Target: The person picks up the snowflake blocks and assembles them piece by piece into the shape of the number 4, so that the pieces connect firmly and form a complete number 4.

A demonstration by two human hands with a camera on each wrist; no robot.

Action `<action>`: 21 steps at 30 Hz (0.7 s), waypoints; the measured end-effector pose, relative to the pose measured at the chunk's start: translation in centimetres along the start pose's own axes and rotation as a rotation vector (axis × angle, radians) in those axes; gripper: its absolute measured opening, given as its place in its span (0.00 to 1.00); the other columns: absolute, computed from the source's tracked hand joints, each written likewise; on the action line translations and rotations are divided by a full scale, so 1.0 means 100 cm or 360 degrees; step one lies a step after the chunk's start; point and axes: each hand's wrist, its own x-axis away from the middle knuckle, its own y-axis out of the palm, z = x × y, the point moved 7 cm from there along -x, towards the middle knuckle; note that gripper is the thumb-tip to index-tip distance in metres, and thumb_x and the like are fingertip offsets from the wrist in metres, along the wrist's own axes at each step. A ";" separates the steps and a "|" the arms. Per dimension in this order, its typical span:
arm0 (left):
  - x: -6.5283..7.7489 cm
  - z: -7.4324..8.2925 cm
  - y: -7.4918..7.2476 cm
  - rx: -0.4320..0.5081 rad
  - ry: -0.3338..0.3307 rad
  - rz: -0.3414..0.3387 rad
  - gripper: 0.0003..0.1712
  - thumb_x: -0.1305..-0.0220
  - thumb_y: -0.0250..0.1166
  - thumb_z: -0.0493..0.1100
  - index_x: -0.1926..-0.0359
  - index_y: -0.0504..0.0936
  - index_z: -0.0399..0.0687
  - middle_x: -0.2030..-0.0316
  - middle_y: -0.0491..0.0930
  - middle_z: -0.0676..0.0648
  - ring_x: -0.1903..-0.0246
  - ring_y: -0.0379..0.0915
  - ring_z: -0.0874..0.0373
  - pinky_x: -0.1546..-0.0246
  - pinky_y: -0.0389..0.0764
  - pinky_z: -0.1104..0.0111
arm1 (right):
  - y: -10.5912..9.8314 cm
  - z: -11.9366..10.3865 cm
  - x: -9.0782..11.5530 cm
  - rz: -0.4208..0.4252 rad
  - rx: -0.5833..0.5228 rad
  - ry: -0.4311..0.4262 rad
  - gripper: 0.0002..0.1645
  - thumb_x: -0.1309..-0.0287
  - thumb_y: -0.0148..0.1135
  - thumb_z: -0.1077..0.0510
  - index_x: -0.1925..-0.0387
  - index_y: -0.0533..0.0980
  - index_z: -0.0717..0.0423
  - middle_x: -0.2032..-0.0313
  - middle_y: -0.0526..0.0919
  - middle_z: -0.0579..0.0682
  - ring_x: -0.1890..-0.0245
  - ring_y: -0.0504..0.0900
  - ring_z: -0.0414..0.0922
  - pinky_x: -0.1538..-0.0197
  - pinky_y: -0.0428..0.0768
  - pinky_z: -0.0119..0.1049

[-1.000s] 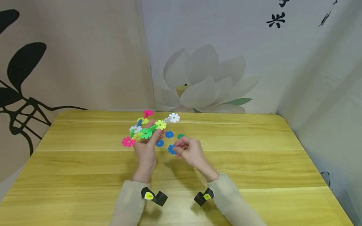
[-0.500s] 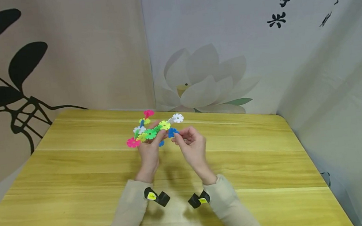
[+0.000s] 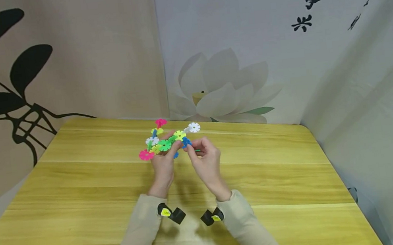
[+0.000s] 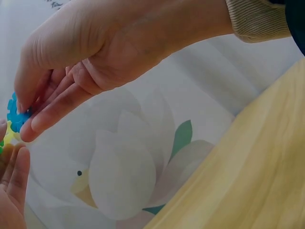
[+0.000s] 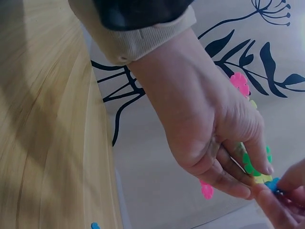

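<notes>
My left hand [image 3: 162, 168] grips a joined cluster of notched plastic snowflake discs. In it show a green disc [image 3: 164, 145], a yellow disc [image 3: 180, 135], pink discs at the far and left ends, and a white disc [image 3: 194, 127] sticking out to the right. My right hand [image 3: 208, 162] pinches a blue snowflake disc [image 3: 186, 142] between thumb and fingers, right at the yellow disc. The left wrist view shows that blue disc [image 4: 18, 114] at the right hand's fingertips. From the right wrist view, the left thumb lies along the green disc [image 5: 249, 164].
Another blue disc [image 3: 176, 155] lies on the wooden table [image 3: 278, 178] beyond the hands. A bit of green disc [image 3: 197, 150] shows behind the right fingers. Printed curtains [image 3: 110, 59] stand behind the table. Each sleeve carries a black wrist camera [image 3: 211, 216].
My right hand has lifted the blue disc up and leftward to the cluster's yellow disc. The left hand, still gripping the cluster, has shifted slightly right.
</notes>
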 end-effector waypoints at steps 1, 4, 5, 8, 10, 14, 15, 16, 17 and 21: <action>0.000 0.001 0.000 -0.0004 0.0021 -0.0007 0.19 0.44 0.68 0.35 0.50 0.79 0.37 0.65 0.84 0.55 0.66 0.80 0.62 0.55 0.78 0.70 | 0.001 0.001 0.000 -0.0002 -0.0004 0.0002 0.05 0.51 0.57 0.80 0.73 0.70 0.75 0.76 0.80 0.67 0.77 0.83 0.60 0.76 0.84 0.40; -0.001 0.005 0.003 0.0012 0.0137 -0.0070 0.17 0.45 0.68 0.33 0.53 0.80 0.38 0.61 0.84 0.53 0.60 0.79 0.60 0.54 0.78 0.71 | 0.003 0.013 0.002 0.0014 -0.0016 -0.0028 0.05 0.50 0.58 0.80 0.72 0.70 0.75 0.76 0.80 0.68 0.78 0.83 0.59 0.77 0.84 0.39; -0.001 0.007 0.004 0.0024 0.0184 -0.0107 0.16 0.45 0.67 0.32 0.53 0.80 0.38 0.59 0.84 0.52 0.58 0.78 0.59 0.54 0.78 0.71 | 0.003 0.017 0.003 0.0026 -0.0011 -0.0049 0.05 0.50 0.58 0.80 0.72 0.71 0.75 0.76 0.81 0.68 0.78 0.83 0.58 0.77 0.84 0.38; -0.001 0.012 0.009 0.0069 0.0296 -0.0209 0.14 0.44 0.65 0.29 0.56 0.82 0.43 0.57 0.83 0.49 0.54 0.77 0.57 0.52 0.77 0.70 | 0.003 0.028 0.006 0.0061 -0.0017 -0.0095 0.05 0.50 0.60 0.78 0.72 0.72 0.73 0.76 0.81 0.67 0.80 0.83 0.56 0.78 0.83 0.33; 0.000 0.013 0.010 0.0087 0.0309 -0.0253 0.15 0.43 0.64 0.28 0.58 0.82 0.50 0.56 0.83 0.50 0.53 0.77 0.57 0.50 0.77 0.70 | 0.002 0.031 0.008 0.0079 -0.0041 -0.0108 0.04 0.48 0.61 0.76 0.72 0.72 0.72 0.77 0.82 0.66 0.80 0.83 0.55 0.78 0.82 0.30; 0.002 0.013 0.010 0.0096 0.0305 -0.0272 0.16 0.44 0.65 0.28 0.60 0.81 0.52 0.58 0.83 0.54 0.54 0.78 0.58 0.49 0.77 0.69 | 0.002 0.031 0.012 0.0100 -0.0139 -0.0100 0.04 0.46 0.60 0.74 0.73 0.73 0.71 0.76 0.82 0.65 0.79 0.83 0.56 0.78 0.83 0.33; 0.002 0.013 0.010 0.0101 0.0312 -0.0277 0.15 0.44 0.65 0.28 0.60 0.81 0.50 0.58 0.84 0.54 0.54 0.78 0.58 0.50 0.77 0.69 | 0.002 0.031 0.013 0.0108 -0.0157 -0.0099 0.04 0.46 0.60 0.74 0.73 0.73 0.72 0.76 0.82 0.65 0.79 0.83 0.56 0.78 0.83 0.34; 0.002 0.013 0.010 0.0106 0.0315 -0.0281 0.14 0.45 0.65 0.28 0.60 0.81 0.49 0.58 0.84 0.54 0.54 0.78 0.58 0.50 0.77 0.69 | 0.002 0.031 0.013 0.0113 -0.0175 -0.0097 0.04 0.46 0.60 0.74 0.73 0.73 0.72 0.76 0.82 0.66 0.79 0.83 0.57 0.77 0.83 0.36; 0.002 0.013 0.010 0.0115 0.0323 -0.0289 0.13 0.45 0.66 0.29 0.60 0.81 0.48 0.59 0.84 0.53 0.55 0.78 0.58 0.50 0.78 0.69 | 0.002 0.030 0.014 0.0122 -0.0185 -0.0096 0.04 0.46 0.60 0.74 0.73 0.73 0.72 0.75 0.82 0.66 0.79 0.83 0.58 0.77 0.83 0.36; 0.004 0.015 0.011 0.0148 0.0391 -0.0342 0.13 0.47 0.69 0.34 0.59 0.80 0.46 0.58 0.83 0.52 0.55 0.79 0.59 0.50 0.78 0.69 | 0.001 0.029 0.017 0.0149 -0.0217 -0.0107 0.05 0.46 0.60 0.75 0.74 0.71 0.72 0.74 0.82 0.67 0.79 0.83 0.58 0.76 0.84 0.36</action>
